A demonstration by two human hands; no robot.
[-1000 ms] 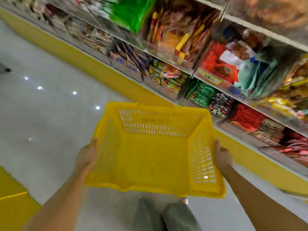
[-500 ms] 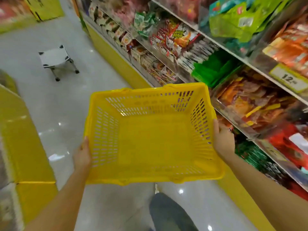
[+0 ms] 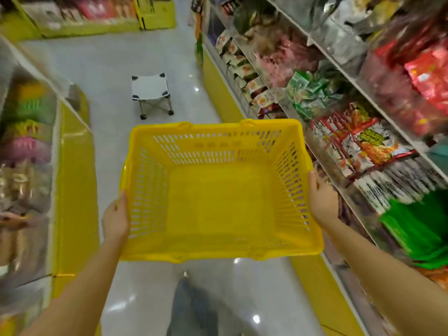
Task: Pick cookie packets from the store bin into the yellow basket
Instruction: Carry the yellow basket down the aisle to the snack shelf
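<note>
I carry a yellow plastic basket (image 3: 218,197) with slotted walls in front of me, above the aisle floor; nothing lies inside it. My left hand (image 3: 116,218) grips its left wall with the thumb over the rim. My right hand (image 3: 322,200) grips the right wall the same way. Shelves on the right hold many snack packets (image 3: 358,144) in clear bins, blurred by motion; I cannot tell which are cookie packets.
A small white folding stool (image 3: 151,93) stands in the aisle ahead. Yellow-based shelving (image 3: 75,180) lines the left side, and another yellow-based shelf (image 3: 223,93) runs along the right. More stocked shelves (image 3: 80,13) cross the far end. My leg (image 3: 194,309) shows below the basket.
The view has swung left from facing the right-hand shelves to looking down the aisle. The stool has come closer. Both hands have kept their grip on the basket.
</note>
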